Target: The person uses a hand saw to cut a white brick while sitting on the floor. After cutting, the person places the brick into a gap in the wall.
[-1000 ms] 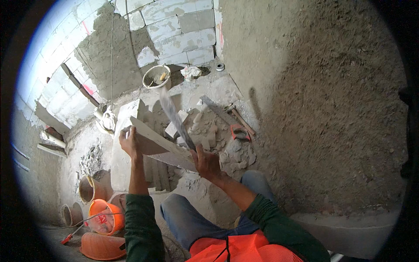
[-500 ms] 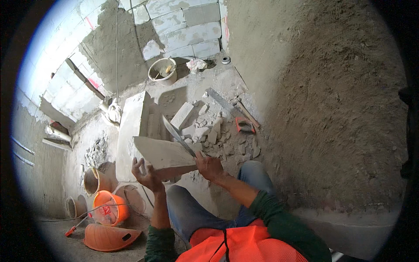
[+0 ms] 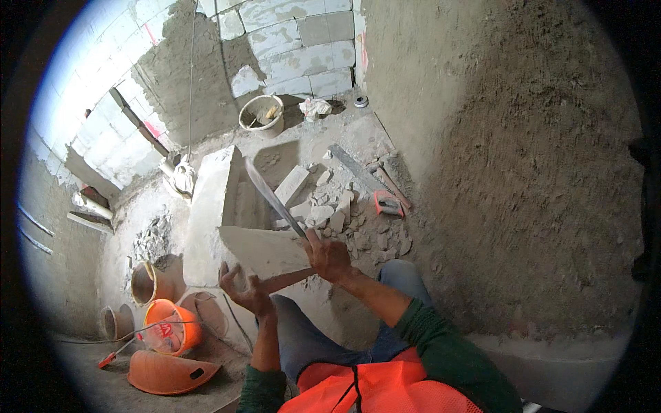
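My right hand [image 3: 329, 260] is closed round the handle end of a machete [image 3: 270, 193]. Its long, slightly curved blade points up and to the left, above a pale grey building block [image 3: 265, 248]. The block lies in front of my knees, its narrow near side in brownish shadow. At that block's near left corner is my left hand [image 3: 248, 292], fingers apart and slightly bent, with the thumb close to the near side. Whether it bears on the block cannot be made out. Another long pale block [image 3: 206, 213] lies just to the left.
Broken block pieces [image 3: 334, 217] lie beyond my hands. A handsaw [image 3: 358, 168] and a hammer [image 3: 394, 187] rest right of them. A whitish bucket [image 3: 261, 115] stands near the far wall. Orange buckets [image 3: 193, 334] and a cut orange tub [image 3: 172, 375] sit at lower left.
The machete has lifted off the block's top, its blade rising up and left. My left hand has shifted slightly right and down along the block's near side. The view has moved a little.
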`<state>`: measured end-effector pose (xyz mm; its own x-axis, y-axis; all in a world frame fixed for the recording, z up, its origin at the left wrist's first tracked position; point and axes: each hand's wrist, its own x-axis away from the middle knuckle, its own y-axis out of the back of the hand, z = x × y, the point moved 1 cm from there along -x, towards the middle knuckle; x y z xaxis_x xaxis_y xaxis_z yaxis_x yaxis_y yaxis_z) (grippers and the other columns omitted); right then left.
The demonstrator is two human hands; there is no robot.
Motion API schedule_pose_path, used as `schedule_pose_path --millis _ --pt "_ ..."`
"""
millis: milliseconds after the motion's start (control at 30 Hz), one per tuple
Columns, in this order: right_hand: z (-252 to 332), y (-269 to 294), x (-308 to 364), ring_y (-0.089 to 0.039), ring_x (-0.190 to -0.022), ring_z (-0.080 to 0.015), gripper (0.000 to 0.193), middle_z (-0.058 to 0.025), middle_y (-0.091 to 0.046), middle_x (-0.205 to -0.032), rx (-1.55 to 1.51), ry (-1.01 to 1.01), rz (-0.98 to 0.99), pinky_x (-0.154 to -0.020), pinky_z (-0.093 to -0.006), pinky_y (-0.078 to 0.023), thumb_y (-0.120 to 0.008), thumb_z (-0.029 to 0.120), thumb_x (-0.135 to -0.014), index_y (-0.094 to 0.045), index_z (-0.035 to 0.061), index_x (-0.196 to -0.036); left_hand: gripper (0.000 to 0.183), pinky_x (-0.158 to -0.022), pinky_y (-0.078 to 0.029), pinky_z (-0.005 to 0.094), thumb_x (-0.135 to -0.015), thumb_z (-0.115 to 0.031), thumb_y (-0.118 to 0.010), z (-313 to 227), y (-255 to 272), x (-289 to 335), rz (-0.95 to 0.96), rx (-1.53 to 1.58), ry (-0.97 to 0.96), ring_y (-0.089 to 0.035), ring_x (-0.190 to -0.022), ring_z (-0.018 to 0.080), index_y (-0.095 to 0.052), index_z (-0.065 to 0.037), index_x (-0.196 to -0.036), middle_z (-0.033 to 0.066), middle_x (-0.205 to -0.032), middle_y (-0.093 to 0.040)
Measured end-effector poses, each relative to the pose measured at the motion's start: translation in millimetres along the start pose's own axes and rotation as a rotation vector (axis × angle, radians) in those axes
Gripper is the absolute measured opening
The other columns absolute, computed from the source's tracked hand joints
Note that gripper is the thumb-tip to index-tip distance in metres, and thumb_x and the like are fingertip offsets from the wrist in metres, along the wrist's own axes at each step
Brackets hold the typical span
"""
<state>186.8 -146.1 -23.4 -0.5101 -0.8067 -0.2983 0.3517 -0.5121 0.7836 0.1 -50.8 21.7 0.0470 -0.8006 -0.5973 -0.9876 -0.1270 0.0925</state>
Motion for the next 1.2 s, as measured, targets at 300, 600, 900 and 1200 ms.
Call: schedule_pose_path --millis 300,600,900,1200 --pt "-32 -35 29 -0.064 -0.052 -0.0346 0.032 -0.0139 -0.063 -0.061 0.225 0.155 0.095 -0.046 -0.0471 -0.049 -0.054 0.025 -0.097 -0.055 0.0017 -0.119 0.068 -0.108 -0.034 0.0522 -0.078 -0.063 -0.071 -17 -10 4 -0.019 -0.061 -0.035 -0.046 -0.127 0.0362 -0.062 0.001 -0.101 0.0208 -0.131 -0.053" --pt "-22 -17 27 -0.068 -0.073 -0.0412 0.031 -0.0206 -0.068 -0.08 0.002 -0.005 0.201 -0.061 -0.055 -0.052 -0.046 0.02 -0.097 -0.052 0.0001 -0.12 0.069 -0.105 -0.038 0.0521 -0.079 -0.062 -0.072 -20 -14 4 -0.026 -0.109 -0.029 -0.047 -0.126 0.0367 -0.062 0.002 -0.101 0.021 -0.13 -0.053" --pt "-26 -10 11 -0.068 -0.063 -0.0349 0.04 -0.0145 -0.068 -0.07 0.044 0.035 -0.015 -0.057 -0.0484 -0.053 -0.049 0.028 -0.1 -0.055 -0.0018 -0.125 0.072 -0.105 -0.036 0.0532 -0.08 -0.066 -0.069 -26 -16 4 0.008 -0.121 -0.057 -0.045 -0.126 0.0366 -0.062 0.002 -0.102 0.0217 -0.133 -0.051" --pt "-41 -15 43 -0.07 -0.076 -0.0389 0.031 -0.0241 -0.069 -0.095 0.207 -0.15 0.576 -0.064 -0.0536 -0.055 -0.045 0.026 -0.101 -0.057 0.0036 -0.118 0.075 -0.105 -0.035 0.0532 -0.079 -0.07 -0.067 -28 -19 4 -0.008 -0.143 -0.053 -0.045 -0.127 0.0366 -0.063 0.002 -0.101 0.0215 -0.132 -0.052"
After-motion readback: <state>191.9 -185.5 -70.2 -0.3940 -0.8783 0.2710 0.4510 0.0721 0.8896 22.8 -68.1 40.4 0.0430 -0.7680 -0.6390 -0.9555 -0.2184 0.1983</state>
